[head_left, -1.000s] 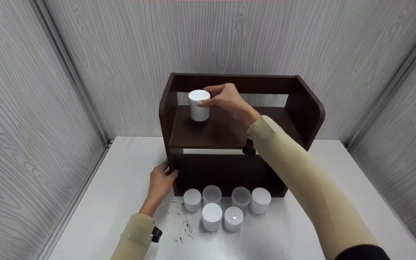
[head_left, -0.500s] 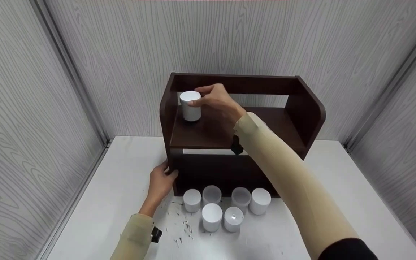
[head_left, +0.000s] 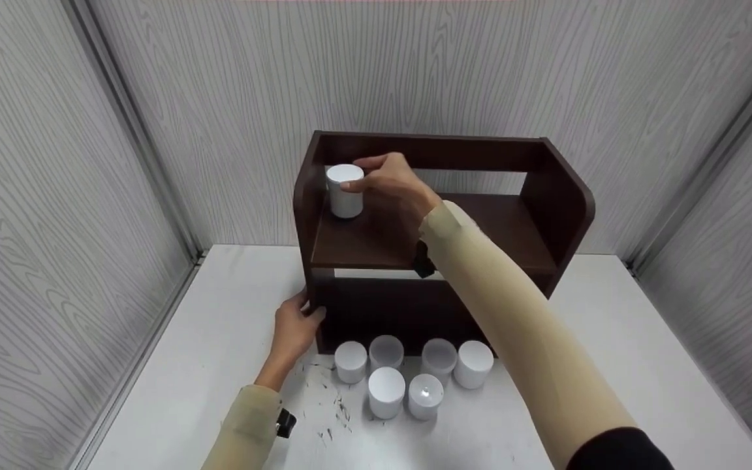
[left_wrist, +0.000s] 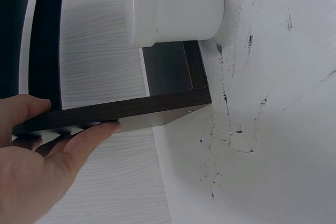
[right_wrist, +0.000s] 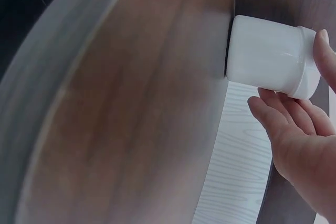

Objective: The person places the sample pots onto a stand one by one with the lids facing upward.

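Note:
My right hand (head_left: 394, 179) pinches a white lidded jar (head_left: 347, 199) near its top, at the left end of the dark brown shelf unit's (head_left: 382, 245) upper board. In the right wrist view the jar (right_wrist: 265, 53) stands upright with its base on the board. The thumb is at the lid there, and the other fingers of the right hand (right_wrist: 304, 140) lie along the jar's opposite side. Lower down, my left hand (head_left: 294, 329) grips the unit's left side panel. The left wrist view shows the left hand (left_wrist: 47, 163) with thumb and fingers on either side of that panel (left_wrist: 131, 108).
Several more jars stand on the white table (head_left: 232, 287) before the unit, among them a white jar (head_left: 386, 393) and a frosted-looking jar (head_left: 439, 356). Black scuff marks (head_left: 342, 410) lie left of them. Grey wood-patterned walls surround the table.
My right hand has carried the jar left along the upper board to the left side panel, and over the last half second it has hardly moved. The left hand has kept its grip.

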Tool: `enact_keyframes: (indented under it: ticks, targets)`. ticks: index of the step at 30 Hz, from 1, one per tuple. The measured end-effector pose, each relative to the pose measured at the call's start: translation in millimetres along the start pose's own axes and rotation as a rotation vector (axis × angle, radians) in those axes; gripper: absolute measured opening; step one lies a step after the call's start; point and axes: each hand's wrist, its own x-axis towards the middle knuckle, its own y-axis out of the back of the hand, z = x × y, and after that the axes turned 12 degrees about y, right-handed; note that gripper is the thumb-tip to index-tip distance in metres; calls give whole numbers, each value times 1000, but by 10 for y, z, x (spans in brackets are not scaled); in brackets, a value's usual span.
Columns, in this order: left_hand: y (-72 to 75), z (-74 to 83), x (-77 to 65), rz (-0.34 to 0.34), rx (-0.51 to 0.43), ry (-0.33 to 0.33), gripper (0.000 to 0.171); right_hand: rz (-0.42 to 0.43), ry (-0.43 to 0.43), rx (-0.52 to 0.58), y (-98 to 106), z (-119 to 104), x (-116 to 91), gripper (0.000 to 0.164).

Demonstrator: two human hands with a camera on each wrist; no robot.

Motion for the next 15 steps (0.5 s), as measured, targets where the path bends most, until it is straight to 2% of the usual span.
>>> enact_keyframes:
  ticks: [7, 15]
  targets:
    - [2, -3, -14, -2, 4, 4, 58, -4, 18, 24, -19, 18, 1, 61]
    - [-8, 8, -19, -17, -5, 4, 57, 8, 11, 85, -21, 36, -8, 67]
